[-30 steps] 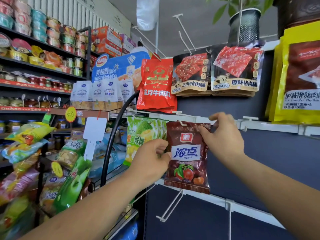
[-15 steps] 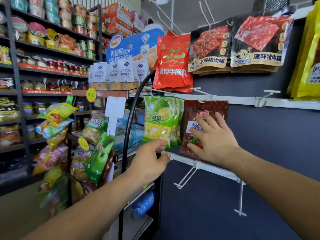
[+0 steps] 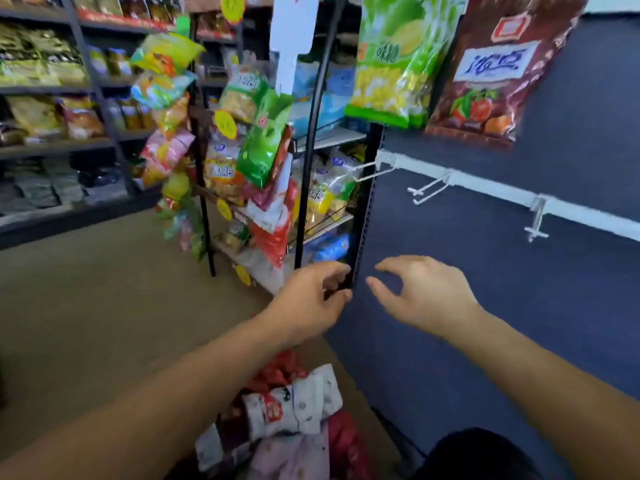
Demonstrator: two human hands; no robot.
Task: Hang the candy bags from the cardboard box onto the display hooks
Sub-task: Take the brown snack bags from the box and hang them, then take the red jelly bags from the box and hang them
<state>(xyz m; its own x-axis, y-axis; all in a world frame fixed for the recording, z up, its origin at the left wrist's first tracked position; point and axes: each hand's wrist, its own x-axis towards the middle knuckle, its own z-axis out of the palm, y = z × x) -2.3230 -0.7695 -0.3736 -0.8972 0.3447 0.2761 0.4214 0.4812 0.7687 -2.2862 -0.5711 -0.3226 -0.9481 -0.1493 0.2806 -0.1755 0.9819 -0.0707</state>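
A dark red candy bag (image 3: 498,67) hangs at the top right of the blue display wall, beside green and yellow candy bags (image 3: 394,60). Below them a white rail carries bare wire hooks (image 3: 429,188). My left hand (image 3: 311,303) and my right hand (image 3: 426,296) are lowered in front of the wall's left edge, both holding nothing, fingers loosely curved. Under my arms lies a heap of white and red candy bags (image 3: 294,407); the cardboard box around them is hidden.
A black wire rack (image 3: 308,161) crammed with snack bags stands left of the blue wall (image 3: 519,289). Dark store shelves (image 3: 59,147) line the far left. Brown floor (image 3: 97,299) lies between them. A dark rounded object (image 3: 485,455) sits at the bottom right.
The dark red bag now hangs free of my hands. Both hands dropped away from the hooks, and my view tilted down, revealing the heap of bags.
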